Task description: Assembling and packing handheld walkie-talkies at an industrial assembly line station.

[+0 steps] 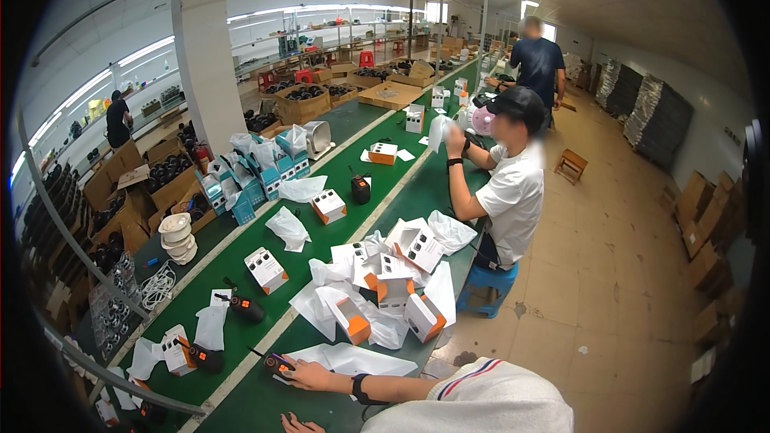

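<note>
My right hand (311, 375), with a black band at the wrist, reaches in from the lower right. Its fingers close round a small black device (277, 364) with a thin antenna and orange squares, low over the green bench. At the lower edge my left hand (300, 424) shows only its fingers, slightly apart and holding nothing visible. A white plastic sheet (353, 358) lies just beyond my right hand. Further left, similar black devices, one (245, 307) beside a white bag (211, 327) and another (207, 357) by a white-and-orange box (177, 350), stand on the green belt.
White-and-orange boxes (423, 247) and bags are heaped beyond my right hand. Across the bench a seated co-worker (509, 192) lifts a white bag (439, 133). Blue boxes (255, 184) and a coiled white cable (158, 287) line the belt's far side. A metal rail (120, 381) crosses the lower left.
</note>
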Motion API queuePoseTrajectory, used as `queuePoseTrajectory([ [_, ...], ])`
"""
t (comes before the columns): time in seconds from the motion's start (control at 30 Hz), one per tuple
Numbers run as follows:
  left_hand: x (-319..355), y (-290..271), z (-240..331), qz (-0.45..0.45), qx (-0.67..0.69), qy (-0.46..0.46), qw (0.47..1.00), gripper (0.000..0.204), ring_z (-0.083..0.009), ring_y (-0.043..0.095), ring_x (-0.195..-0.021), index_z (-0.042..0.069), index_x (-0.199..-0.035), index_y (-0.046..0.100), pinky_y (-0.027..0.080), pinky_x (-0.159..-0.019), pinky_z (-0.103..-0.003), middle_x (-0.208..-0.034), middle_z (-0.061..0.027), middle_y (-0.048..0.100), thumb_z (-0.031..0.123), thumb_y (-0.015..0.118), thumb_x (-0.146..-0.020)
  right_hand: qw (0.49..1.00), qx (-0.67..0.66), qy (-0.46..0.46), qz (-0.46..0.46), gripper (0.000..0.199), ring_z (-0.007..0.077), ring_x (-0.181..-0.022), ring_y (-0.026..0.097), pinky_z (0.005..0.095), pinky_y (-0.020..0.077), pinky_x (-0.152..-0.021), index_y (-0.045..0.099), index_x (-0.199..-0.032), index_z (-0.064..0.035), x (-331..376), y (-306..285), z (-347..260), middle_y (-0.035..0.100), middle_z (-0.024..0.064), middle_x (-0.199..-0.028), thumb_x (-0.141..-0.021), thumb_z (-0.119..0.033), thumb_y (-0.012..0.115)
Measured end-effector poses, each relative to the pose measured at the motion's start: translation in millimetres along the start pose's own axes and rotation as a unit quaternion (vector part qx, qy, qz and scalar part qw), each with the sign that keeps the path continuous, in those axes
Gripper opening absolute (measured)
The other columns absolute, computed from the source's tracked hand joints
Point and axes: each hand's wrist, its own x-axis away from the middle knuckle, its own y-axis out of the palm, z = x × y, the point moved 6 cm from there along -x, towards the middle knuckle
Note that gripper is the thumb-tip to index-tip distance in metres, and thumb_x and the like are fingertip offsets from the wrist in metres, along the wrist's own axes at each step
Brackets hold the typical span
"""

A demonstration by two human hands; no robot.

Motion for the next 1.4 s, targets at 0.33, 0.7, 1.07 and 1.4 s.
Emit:
queuePoseTrajectory([
  [0.33, 6, 10, 2, 0.070, -0.039, 0.045, 0.996, 0.037, -0.0267, 0.052, -0.114, 0.012, -0.117, 0.058, 0.033, -0.100, -0.048, -0.129, -0.0076, 0.052, 0.026, 0.046, -0.086, 1.000, -0.025, 0.005, 0.015, 0.041, 0.0406, -0.094, 0.057, 0.0444, 0.0538, -0.074, 0.047, -0.124, -0.0154, -15, -3, -3, 0.026, 0.0282, -0.139, -0.084, -0.022, 0.057],
  [0.7, 7, 101, -21, 0.015, -0.191, 0.096, 0.977, 0.059, -0.0185, 0.033, -0.131, 0.023, -0.137, 0.043, 0.021, -0.107, -0.047, -0.146, -0.0024, 0.035, 0.044, 0.053, -0.083, 0.974, -0.148, -0.120, 0.121, 0.059, 0.0378, -0.098, 0.055, 0.0467, 0.0452, -0.080, 0.051, -0.118, -0.0083, 32, -105, -62, 0.053, 0.0210, -0.115, -0.073, -0.040, 0.072],
  [1.07, 11, 141, -47, 0.030, -0.126, 0.166, 0.978, 0.057, -0.0224, 0.032, -0.131, 0.023, -0.138, 0.040, 0.023, -0.106, -0.048, -0.147, -0.0052, 0.032, 0.041, 0.050, -0.085, 0.900, -0.223, -0.192, 0.322, 0.049, 0.0365, -0.091, 0.056, 0.0429, 0.0464, -0.075, 0.058, -0.101, -0.0005, 139, -247, -95, 0.058, 0.0178, -0.099, -0.074, -0.039, 0.070],
  [1.4, 60, 156, -87, 0.002, -0.065, 0.146, 0.987, 0.056, -0.0259, 0.031, -0.132, 0.023, -0.140, 0.037, 0.025, -0.105, -0.049, -0.148, -0.0077, 0.030, 0.039, 0.047, -0.087, 0.886, -0.226, -0.157, 0.372, 0.046, 0.0383, -0.088, 0.055, 0.0456, 0.0450, -0.072, 0.057, -0.099, -0.0037, 175, -203, -121, 0.055, 0.0188, -0.097, -0.074, -0.040, 0.068],
])
